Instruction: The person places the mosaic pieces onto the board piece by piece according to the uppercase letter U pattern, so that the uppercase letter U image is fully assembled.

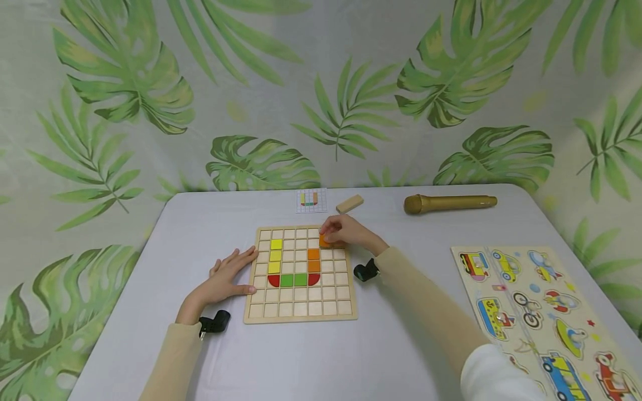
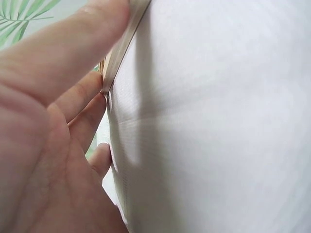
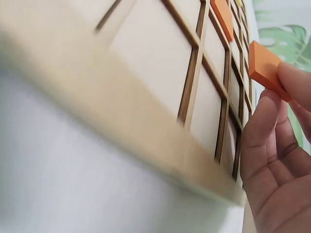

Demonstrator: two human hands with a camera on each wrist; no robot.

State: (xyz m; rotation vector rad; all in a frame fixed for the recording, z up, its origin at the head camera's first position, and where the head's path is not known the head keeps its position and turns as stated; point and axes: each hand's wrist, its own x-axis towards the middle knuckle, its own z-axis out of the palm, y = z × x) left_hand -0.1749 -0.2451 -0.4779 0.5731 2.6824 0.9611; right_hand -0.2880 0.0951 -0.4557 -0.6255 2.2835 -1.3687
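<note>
A wooden grid board lies on the table, with yellow tiles, green tiles, red curved tiles and orange tiles set in a U shape. Between thumb and fingers my right hand pinches an orange square tile, above the board's upper right part. At the board's left edge rests my left hand, fingers and thumb spread and touching the rim. The left wrist view shows that hand's thumb and fingers along the board's side.
Behind the board lie a small pattern card and a plain wooden block. A brown toy microphone is at the back right. A vehicle puzzle board covers the table's right side.
</note>
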